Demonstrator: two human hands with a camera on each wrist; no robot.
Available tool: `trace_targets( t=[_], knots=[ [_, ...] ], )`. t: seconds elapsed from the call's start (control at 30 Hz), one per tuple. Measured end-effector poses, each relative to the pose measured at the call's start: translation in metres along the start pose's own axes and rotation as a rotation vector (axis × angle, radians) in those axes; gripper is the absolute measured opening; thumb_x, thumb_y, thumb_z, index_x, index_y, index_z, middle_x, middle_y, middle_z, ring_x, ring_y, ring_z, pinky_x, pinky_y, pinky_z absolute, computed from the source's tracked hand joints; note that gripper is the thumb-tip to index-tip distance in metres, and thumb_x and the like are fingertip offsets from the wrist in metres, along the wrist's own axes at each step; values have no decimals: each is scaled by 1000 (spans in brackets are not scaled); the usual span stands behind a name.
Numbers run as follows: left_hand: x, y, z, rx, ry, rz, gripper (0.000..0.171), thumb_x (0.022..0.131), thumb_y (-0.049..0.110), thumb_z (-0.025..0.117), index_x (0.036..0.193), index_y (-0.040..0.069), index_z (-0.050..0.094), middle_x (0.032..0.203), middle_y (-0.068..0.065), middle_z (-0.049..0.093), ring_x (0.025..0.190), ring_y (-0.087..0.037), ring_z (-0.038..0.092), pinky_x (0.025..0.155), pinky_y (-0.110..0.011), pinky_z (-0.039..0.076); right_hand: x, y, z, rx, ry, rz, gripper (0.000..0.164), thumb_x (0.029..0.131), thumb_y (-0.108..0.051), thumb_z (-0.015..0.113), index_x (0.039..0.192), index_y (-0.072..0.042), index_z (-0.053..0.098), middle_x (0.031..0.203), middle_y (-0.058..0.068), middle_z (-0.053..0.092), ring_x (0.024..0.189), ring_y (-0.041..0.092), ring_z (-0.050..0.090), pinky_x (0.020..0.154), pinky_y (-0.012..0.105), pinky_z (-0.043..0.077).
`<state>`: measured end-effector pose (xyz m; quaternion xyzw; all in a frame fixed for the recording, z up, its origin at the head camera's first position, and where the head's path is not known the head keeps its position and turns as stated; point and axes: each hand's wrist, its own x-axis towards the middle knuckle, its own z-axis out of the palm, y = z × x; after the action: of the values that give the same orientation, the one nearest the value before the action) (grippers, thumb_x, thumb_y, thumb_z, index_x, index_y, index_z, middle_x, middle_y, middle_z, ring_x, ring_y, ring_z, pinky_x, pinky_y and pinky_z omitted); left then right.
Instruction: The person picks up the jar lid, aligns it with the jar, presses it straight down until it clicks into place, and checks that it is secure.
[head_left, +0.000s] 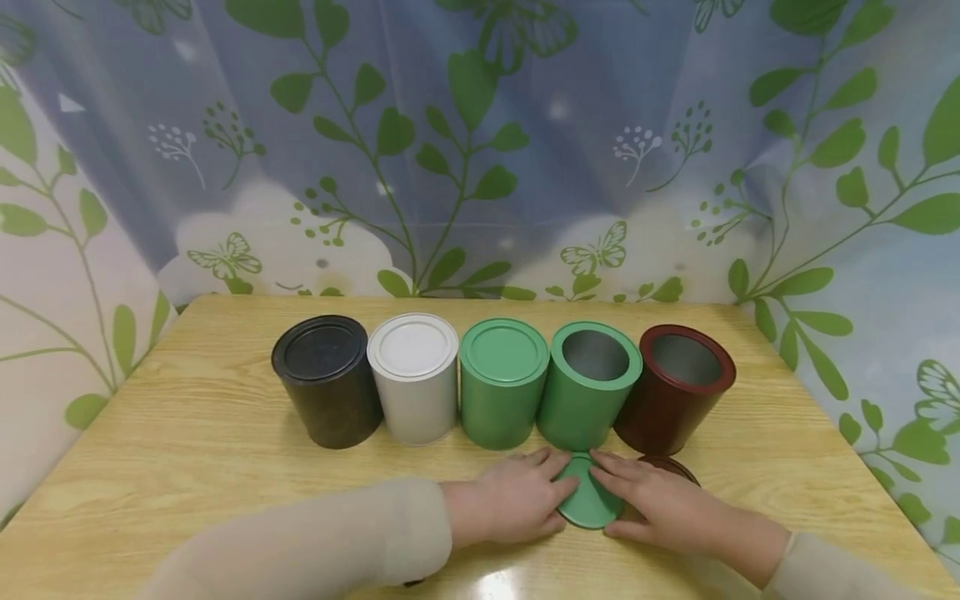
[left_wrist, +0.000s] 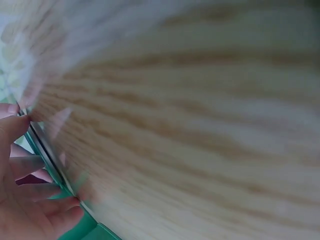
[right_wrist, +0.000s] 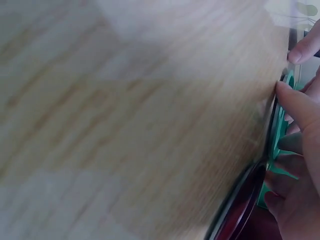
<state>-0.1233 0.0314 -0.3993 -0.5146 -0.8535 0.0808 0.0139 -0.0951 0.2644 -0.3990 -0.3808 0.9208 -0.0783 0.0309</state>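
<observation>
A round green lid [head_left: 588,502] lies on the table in front of the cans. My left hand [head_left: 517,500] holds its left edge and my right hand [head_left: 660,504] its right edge, thumbs on the near side and fingers spread along the rim. Just behind the lid stands an open green can [head_left: 581,412], its grey inside showing. Beside it on the right is an open dark red can [head_left: 660,412]. A dark red lid [right_wrist: 240,207] lies near my right hand, which partly hides it in the head view.
Left of the open cans stand a lidded green can [head_left: 501,410], a lidded white can [head_left: 416,404] and a lidded black can [head_left: 341,410], all in one row. Behind the wooden table [head_left: 187,442] hangs a leaf-patterned curtain [head_left: 570,183], which also runs along both sides.
</observation>
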Motion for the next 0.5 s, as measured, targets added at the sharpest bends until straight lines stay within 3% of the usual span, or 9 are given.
trace_targets(
  t=[0.2, 0.5],
  knots=[
    [4, 6, -3, 37, -13, 18, 49, 94, 45, 50, 135, 18, 50, 143, -3, 41, 122, -23, 47, 94, -30, 44, -1, -1, 1, 38, 5, 9, 69, 90, -51, 53, 130, 5, 51, 137, 21, 45, 114, 31, 54, 87, 42, 49],
    [3, 8, -6, 86, -19, 82, 45, 96, 43, 47, 132, 18, 54, 138, -1, 46, 122, -25, 48, 101, -31, 38, -3, -3, 0, 106, -14, 32, 71, 90, -51, 53, 130, 8, 50, 137, 22, 44, 113, 31, 55, 87, 40, 49]
  ],
)
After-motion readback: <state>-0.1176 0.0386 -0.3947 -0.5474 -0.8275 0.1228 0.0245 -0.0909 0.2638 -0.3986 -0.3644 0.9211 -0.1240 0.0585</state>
